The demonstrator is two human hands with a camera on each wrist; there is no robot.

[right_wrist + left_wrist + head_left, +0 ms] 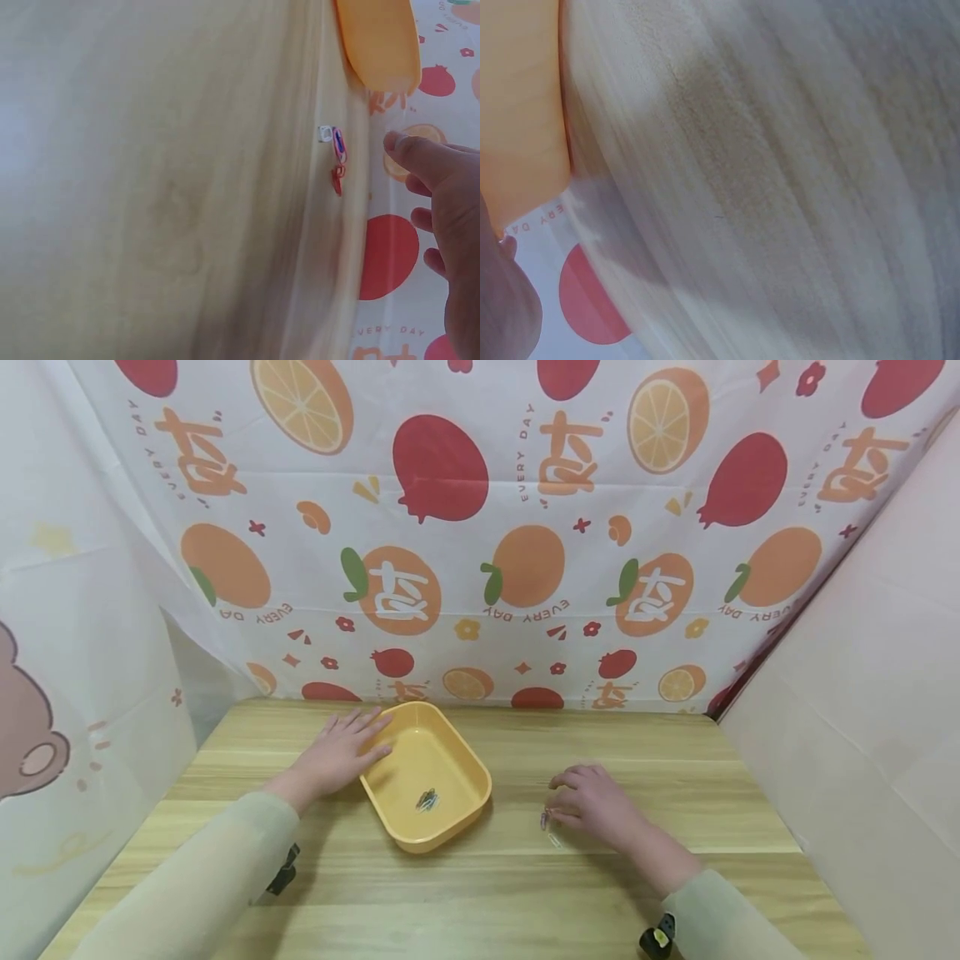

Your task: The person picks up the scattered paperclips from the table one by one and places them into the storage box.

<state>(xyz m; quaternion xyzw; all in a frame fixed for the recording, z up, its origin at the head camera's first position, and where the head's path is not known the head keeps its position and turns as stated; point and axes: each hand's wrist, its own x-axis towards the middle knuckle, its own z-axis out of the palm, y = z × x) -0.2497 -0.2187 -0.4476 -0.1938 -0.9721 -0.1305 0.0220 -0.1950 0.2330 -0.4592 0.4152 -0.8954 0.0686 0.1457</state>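
Beside right hand (596, 806), paper clips (547, 827)

- We rest our left hand (341, 753) flat against the rim of the yellow rectangular plastic tray (450, 821), which holds small clips (427, 799).
- Our right hand (596, 804) touches small paper clips (548, 827) on the light wooden table (480, 902).

- You have a light wooden table (525, 902).
- On it sits a yellow tray (457, 756).
- Small paper clips (550, 828) lie right of the tray.
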